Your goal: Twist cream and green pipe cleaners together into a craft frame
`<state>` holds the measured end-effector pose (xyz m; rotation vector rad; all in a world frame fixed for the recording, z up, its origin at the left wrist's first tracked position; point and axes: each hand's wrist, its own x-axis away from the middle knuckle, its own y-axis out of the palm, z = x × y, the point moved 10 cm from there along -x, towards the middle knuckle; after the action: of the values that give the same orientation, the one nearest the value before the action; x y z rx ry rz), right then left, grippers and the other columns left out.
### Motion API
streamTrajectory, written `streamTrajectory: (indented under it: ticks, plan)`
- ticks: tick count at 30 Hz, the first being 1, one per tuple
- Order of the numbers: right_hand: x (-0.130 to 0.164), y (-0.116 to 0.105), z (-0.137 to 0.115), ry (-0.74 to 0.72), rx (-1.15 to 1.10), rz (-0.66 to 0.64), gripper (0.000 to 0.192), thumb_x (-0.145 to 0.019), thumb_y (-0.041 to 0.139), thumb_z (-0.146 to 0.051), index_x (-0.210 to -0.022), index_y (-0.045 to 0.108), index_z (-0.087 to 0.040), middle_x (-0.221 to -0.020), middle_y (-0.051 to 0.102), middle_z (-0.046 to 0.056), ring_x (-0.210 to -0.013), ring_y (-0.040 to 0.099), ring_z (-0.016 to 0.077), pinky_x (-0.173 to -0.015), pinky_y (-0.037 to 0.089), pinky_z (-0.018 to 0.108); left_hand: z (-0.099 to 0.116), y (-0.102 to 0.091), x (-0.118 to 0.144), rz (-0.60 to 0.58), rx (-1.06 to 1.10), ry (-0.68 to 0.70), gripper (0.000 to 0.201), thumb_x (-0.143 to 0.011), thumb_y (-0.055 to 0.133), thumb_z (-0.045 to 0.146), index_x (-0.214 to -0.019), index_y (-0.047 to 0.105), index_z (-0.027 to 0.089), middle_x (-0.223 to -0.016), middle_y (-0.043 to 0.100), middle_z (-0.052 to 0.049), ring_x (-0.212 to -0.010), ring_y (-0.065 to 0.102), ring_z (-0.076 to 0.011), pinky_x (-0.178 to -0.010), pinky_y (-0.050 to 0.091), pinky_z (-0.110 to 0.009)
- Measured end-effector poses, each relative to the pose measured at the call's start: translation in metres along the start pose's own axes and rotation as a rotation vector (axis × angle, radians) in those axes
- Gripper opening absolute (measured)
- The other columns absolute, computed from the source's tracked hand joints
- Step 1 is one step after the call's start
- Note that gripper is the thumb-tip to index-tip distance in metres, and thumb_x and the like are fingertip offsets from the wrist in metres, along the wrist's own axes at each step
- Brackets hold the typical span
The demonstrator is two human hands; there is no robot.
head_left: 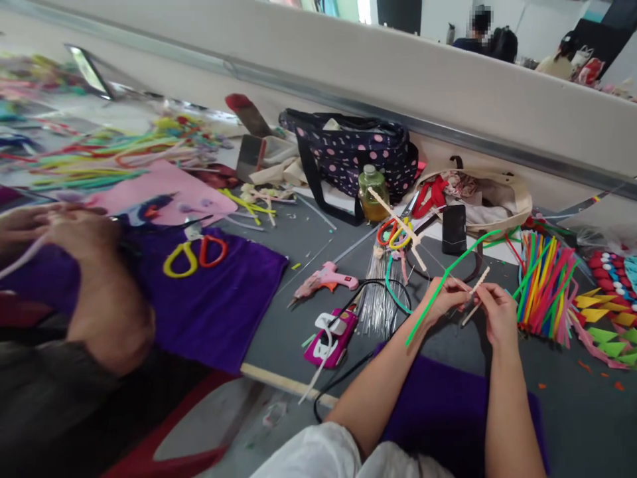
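Note:
My left hand (450, 299) and my right hand (497, 309) meet above the grey table, both with fingers pinched together. Between them is a short cream pipe cleaner (480, 280), its end pointing up past the right fingertips. A long bent green pipe cleaner (432, 302) crosses over my left hand and wrist; whether the fingers grip it is hidden. Farther off, a longer cream pipe cleaner (393, 214) slants down towards my left hand; I cannot tell whether it joins the held piece. Just right of my right hand lies a bundle of many-coloured pipe cleaners (545, 285).
Nearby are a pink glue gun (326, 279), clear sticks (381, 299), a magenta box (331, 338) and a phone (454, 229). Behind stand a bottle (373, 196) and a dotted bag (348, 149). At left, another person's hands (74, 232) work beside scissors (194, 255) on purple cloth (219, 312).

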<state>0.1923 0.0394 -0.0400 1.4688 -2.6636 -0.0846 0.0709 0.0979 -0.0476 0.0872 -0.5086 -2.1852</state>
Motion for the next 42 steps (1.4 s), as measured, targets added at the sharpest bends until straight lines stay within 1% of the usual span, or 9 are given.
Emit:
streamTrajectory:
  ticks: [5, 10, 13, 15, 22, 27, 30, 35, 42]
  plan:
    - [0.001, -0.005, -0.007, -0.084, 0.08, 0.055, 0.027, -0.068, 0.075, -0.04, -0.077, 0.068, -0.016, -0.064, 0.063, -0.001, -0.054, 0.051, 0.0112, -0.053, 0.041, 0.024, 0.011, -0.001, 0.002, 0.104, -0.059, 0.101, 0.025, -0.063, 0.073, 0.031, -0.076, 0.072, 0.009, -0.061, 0.059, -0.001, -0.048, 0.052, -0.0087, -0.047, 0.041, -0.021]
    - [0.006, -0.007, -0.02, -0.172, 0.225, 0.148, 0.025, -0.073, 0.07, -0.042, -0.074, 0.066, -0.017, -0.057, 0.055, -0.003, -0.05, 0.044, 0.0098, -0.048, 0.035, 0.022, 0.019, 0.001, 0.003, 0.134, -0.166, 0.2, 0.023, -0.066, 0.072, 0.033, -0.072, 0.072, 0.011, -0.06, 0.057, -0.001, -0.052, 0.05, -0.0083, -0.05, 0.038, -0.02]
    - [0.015, -0.008, -0.034, -0.278, 0.325, 0.258, 0.025, -0.073, 0.07, -0.043, -0.073, 0.066, -0.018, -0.064, 0.06, 0.0, -0.057, 0.048, 0.012, -0.053, 0.039, 0.023, 0.025, -0.002, 0.004, 0.163, -0.216, 0.266, 0.023, -0.065, 0.074, 0.034, -0.073, 0.073, 0.012, -0.066, 0.06, -0.003, -0.06, 0.054, -0.0108, -0.054, 0.039, -0.02]
    - [0.019, -0.006, -0.039, -0.305, 0.349, 0.274, 0.025, -0.074, 0.07, -0.043, -0.077, 0.067, -0.019, -0.069, 0.063, 0.001, -0.059, 0.051, 0.0131, -0.055, 0.042, 0.024, 0.024, -0.004, 0.005, 0.186, -0.189, 0.263, 0.025, -0.065, 0.074, 0.035, -0.074, 0.072, 0.011, -0.068, 0.061, -0.004, -0.06, 0.053, -0.011, -0.054, 0.039, -0.021]
    - [0.015, 0.0, -0.027, -0.203, 0.155, 0.183, 0.023, -0.073, 0.071, -0.04, -0.083, 0.07, -0.019, -0.072, 0.067, 0.0, -0.055, 0.055, 0.0117, -0.052, 0.046, 0.024, 0.022, -0.001, 0.005, 0.159, -0.037, 0.184, 0.029, -0.066, 0.071, 0.035, -0.077, 0.07, 0.009, -0.061, 0.06, -0.002, -0.05, 0.048, -0.008, -0.049, 0.036, -0.02]
    - [0.01, 0.0, -0.014, -0.105, -0.049, 0.14, 0.024, -0.069, 0.075, -0.037, -0.084, 0.072, -0.019, -0.076, 0.068, 0.001, -0.061, 0.058, 0.0127, -0.054, 0.05, 0.025, 0.023, -0.001, 0.004, 0.155, 0.006, 0.216, 0.031, -0.066, 0.073, 0.037, -0.078, 0.071, 0.009, -0.064, 0.062, -0.003, -0.052, 0.052, -0.0092, -0.052, 0.04, -0.021]
    - [0.008, -0.003, -0.011, -0.05, -0.088, 0.104, 0.022, -0.069, 0.074, -0.036, -0.082, 0.072, -0.018, -0.075, 0.068, 0.002, -0.062, 0.06, 0.0133, -0.056, 0.052, 0.027, 0.024, -0.001, 0.005, 0.142, -0.001, 0.238, 0.03, -0.065, 0.074, 0.038, -0.077, 0.071, 0.009, -0.063, 0.062, -0.003, -0.051, 0.05, -0.0082, -0.051, 0.038, -0.02]
    - [0.006, 0.0, -0.005, 0.066, -0.144, -0.092, 0.018, -0.068, 0.076, -0.033, -0.079, 0.071, -0.02, -0.066, 0.065, -0.001, -0.058, 0.06, 0.0127, -0.055, 0.053, 0.027, 0.025, 0.008, 0.007, 0.037, 0.032, 0.204, 0.034, -0.065, 0.075, 0.041, -0.08, 0.072, 0.01, -0.072, 0.067, -0.006, -0.057, 0.055, -0.0101, -0.054, 0.041, -0.021]
    - [0.008, 0.003, 0.0, 0.134, -0.177, -0.2, 0.022, -0.067, 0.079, -0.034, -0.083, 0.067, -0.023, -0.068, 0.063, -0.002, -0.056, 0.058, 0.0103, -0.046, 0.051, 0.02, 0.025, 0.014, 0.008, -0.031, -0.008, 0.189, 0.031, -0.063, 0.076, 0.04, -0.077, 0.074, 0.011, -0.065, 0.058, -0.001, -0.054, 0.05, -0.0083, -0.051, 0.039, -0.02]
